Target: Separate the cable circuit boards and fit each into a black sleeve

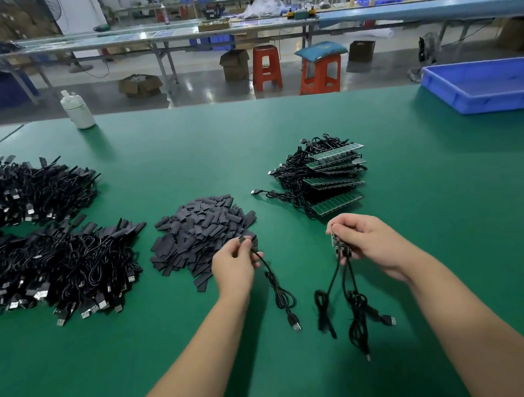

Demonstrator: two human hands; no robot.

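My left hand [233, 264] pinches one separated cable board [242, 240] just beside the black sleeve pile [200, 232] for sleeving, while my right hand [364, 241] grips the remaining joined boards [338, 245] farther from it.

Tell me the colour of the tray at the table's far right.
Blue: the tray shows clearly in the head view.

Table surface [417, 248]: solid green. Sleeve pile [203, 235]: matte black. Stacked circuit boards [337, 202]: green, striped with pale contacts. Cable heaps [37, 249]: black with silver plugs. Tray [486, 96]: blue. Bottle [77, 111]: white. Stools [266, 68]: orange-red.
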